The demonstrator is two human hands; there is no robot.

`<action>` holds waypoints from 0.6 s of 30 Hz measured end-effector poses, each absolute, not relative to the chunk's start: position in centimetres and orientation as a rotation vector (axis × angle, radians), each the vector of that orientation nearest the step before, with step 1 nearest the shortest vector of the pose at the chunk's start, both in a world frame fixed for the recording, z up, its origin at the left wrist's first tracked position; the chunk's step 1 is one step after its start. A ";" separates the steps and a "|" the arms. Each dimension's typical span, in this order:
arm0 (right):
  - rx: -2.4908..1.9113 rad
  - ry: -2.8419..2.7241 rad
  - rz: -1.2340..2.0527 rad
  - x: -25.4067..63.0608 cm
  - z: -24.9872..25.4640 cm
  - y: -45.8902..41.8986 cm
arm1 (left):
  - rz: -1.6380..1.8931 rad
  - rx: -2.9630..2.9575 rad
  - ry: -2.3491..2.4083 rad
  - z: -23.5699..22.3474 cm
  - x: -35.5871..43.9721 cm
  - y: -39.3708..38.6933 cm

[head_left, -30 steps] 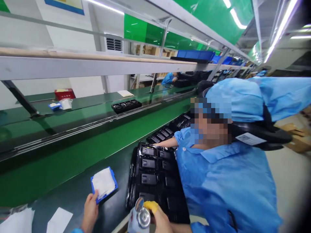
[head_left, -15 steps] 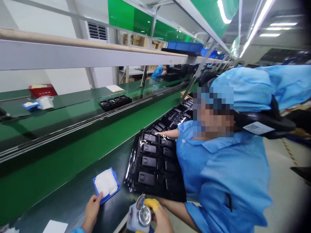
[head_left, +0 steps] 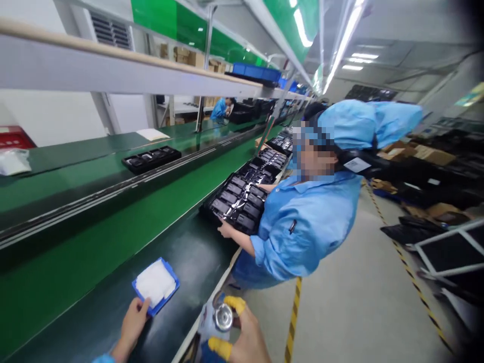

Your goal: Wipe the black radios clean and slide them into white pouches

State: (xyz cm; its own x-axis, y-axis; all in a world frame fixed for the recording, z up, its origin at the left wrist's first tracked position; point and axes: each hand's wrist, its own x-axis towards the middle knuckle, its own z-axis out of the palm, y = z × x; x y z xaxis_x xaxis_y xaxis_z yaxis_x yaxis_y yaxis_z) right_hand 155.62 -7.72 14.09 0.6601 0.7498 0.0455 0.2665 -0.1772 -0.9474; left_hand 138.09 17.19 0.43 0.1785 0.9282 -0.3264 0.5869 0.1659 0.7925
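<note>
My left hand pinches the near corner of a small blue tray, its thumb over the edge. Inside the tray lies a stack of white wipes. Yellow finger cots cover fingertips of my right hand, which is wrapped round a pale dispenser bottle with a round metal top, its lid tipped up. The bottle is by the bench's near edge; its base is hidden. Beyond my hands, a co-worker's hand holds the corner of a black tray filled with several dark, flat parts.
More black trays line the dark bench farther along. A raised green conveyor runs at left, with another black tray on it. The co-worker in blue stands right of the bench. Yellow-black tape marks the floor.
The co-worker and the black tray are farther from me, and the tray now shows dark parts seated in it. My view has turned right. My hands keep hold of the blue tray and bottle.
</note>
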 end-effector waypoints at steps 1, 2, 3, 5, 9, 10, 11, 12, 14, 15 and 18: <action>-1.767 -0.799 0.529 156.4 14.3 -7.6 | 0.423 1.519 1.508 0.3 138.8 17.3; -1.785 -0.774 0.529 157.3 14.4 -7.4 | 0.389 1.513 1.507 0.1 139.6 17.5; -1.798 -0.756 0.538 158.3 14.3 -7.1 | 0.363 1.507 1.509 0.0 140.7 17.7; -1.803 -0.757 0.572 160.5 13.9 -6.2 | 0.333 1.497 1.517 -0.1 143.2 18.2; -1.813 -0.782 0.642 165.0 12.1 -4.3 | 0.297 1.504 1.521 -0.4 150.0 19.1; -1.820 -0.778 0.659 166.0 11.6 -3.8 | 0.287 1.509 1.516 -0.5 151.8 19.2; -1.832 -0.766 0.671 166.9 11.1 -3.4 | 0.279 1.513 1.511 -0.7 153.7 19.3; -1.843 -0.747 0.678 167.6 10.6 -3.0 | 0.271 1.515 1.506 -0.9 155.4 19.4; -1.859 -0.704 0.679 168.8 9.7 -2.1 | 0.260 1.513 1.499 -1.4 158.7 19.6; -1.861 -0.689 0.681 169.3 9.2 -1.7 | 0.256 1.510 1.495 -1.6 160.2 19.7; -1.843 -0.684 0.691 170.7 7.6 0.0 | 0.252 1.497 1.475 -2.1 163.6 19.9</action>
State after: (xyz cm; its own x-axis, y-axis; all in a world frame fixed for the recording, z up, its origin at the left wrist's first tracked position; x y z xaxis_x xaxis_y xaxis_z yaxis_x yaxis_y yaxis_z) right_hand 170.68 -0.05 7.61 0.6754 0.7218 -0.1513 0.1440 -0.3303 -0.9328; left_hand 163.59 19.95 -2.06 0.2404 0.8504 -0.4681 0.6473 0.2189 0.7302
